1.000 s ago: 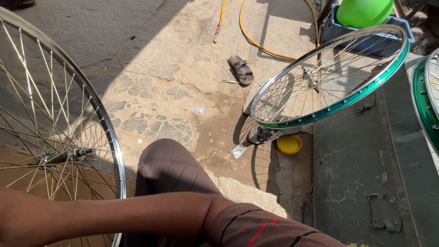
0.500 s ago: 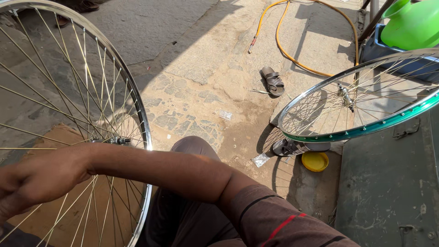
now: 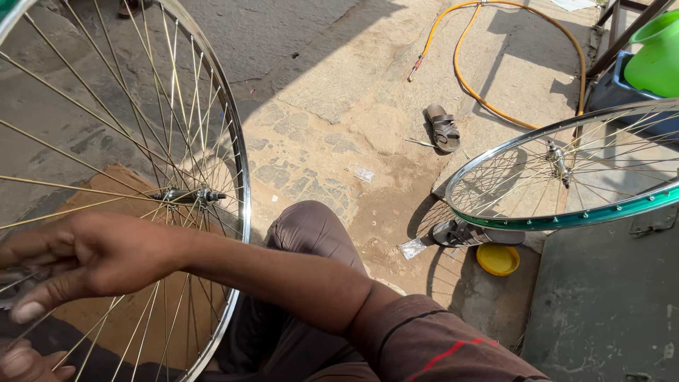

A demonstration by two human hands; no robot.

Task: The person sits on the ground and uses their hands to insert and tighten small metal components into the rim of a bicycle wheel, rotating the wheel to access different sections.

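A large silver bicycle wheel (image 3: 241, 185) stands upright in front of me on the left, its hub (image 3: 187, 194) at mid-height. My right arm reaches across from the lower right. My right hand (image 3: 85, 262) rests against the spokes below the hub, its fingers pinched together around them at the frame's left edge. Whether it also holds a small tool is hidden. Only fingertips of my left hand (image 3: 21, 359) show at the bottom left corner, behind the spokes. My bent knee (image 3: 311, 230) in brown trousers sits just right of the wheel.
A second wheel with a green rim (image 3: 566, 216) lies tilted on a dark metal box (image 3: 608, 311) at right. On the stone ground are a yellow hose (image 3: 463, 78), a brown sandal (image 3: 443, 127), another sandal (image 3: 460, 232), a yellow lid (image 3: 497, 259) and a green plastic vessel (image 3: 654, 60).
My view has swung left and closer to the silver wheel. My right hand, out of view a second ago, has come in against the spokes and stays there.
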